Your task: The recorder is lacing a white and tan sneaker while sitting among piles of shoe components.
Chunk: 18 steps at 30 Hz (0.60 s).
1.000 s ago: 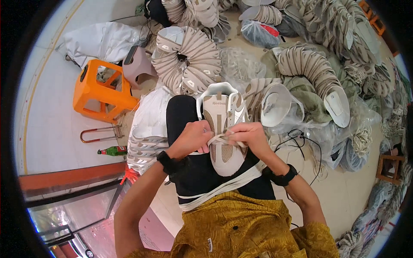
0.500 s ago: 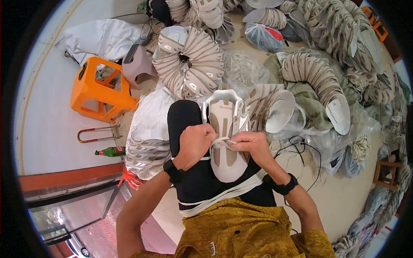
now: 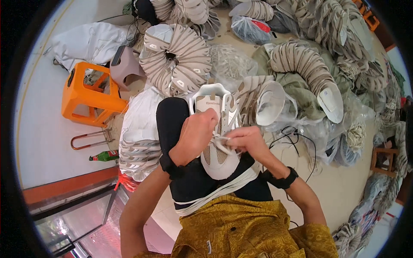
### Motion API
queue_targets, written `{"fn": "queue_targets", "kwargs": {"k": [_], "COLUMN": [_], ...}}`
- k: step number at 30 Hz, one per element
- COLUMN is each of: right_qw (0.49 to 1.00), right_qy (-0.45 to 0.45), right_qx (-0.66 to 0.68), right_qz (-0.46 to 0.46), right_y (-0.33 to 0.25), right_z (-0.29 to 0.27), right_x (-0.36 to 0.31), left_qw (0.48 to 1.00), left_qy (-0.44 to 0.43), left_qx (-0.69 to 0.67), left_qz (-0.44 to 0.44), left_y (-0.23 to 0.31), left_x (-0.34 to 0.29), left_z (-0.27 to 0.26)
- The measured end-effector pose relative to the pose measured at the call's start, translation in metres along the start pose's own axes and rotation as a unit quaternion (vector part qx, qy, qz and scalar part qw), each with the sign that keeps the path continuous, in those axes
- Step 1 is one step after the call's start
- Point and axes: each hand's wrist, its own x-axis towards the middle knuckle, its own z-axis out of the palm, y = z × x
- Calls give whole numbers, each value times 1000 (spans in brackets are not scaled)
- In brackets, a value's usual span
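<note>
Down on the lap: white and beige laced sports shoe (image 3: 217, 142), toe toward the person, resting on black-trousered thigh (image 3: 180, 124). Left hand (image 3: 195, 135) lies over the shoe's lace area, fingers curled shut on the white lace (image 3: 220, 139). Right hand (image 3: 245, 141) just beside it, fingertips pinched on the same lace. Black bands on both wrists. Orange plastic stool (image 3: 88, 96) well off to the left; curved stacks of beige shoe uppers (image 3: 180, 58) beyond the knee
</note>
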Motion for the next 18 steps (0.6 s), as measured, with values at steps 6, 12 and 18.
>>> {"fn": "queue_targets", "kwargs": {"k": [6,12,18], "right_qw": [973,919,827], "right_qy": [73,103,162], "right_qx": [-168,-289,-365], "right_qz": [-139,-246,-396], "right_y": [6,8,20], "right_z": [-12,-11,-6], "right_x": [6,12,15], "left_qw": [994,988,985], "left_qy": [-77,-108,-121], "left_qx": [65,67,65], "left_qz": [-48,-85,-105], "left_y": [-7,-5,-3], "left_x": [2,4,5], "left_z": [8,10,12]}}
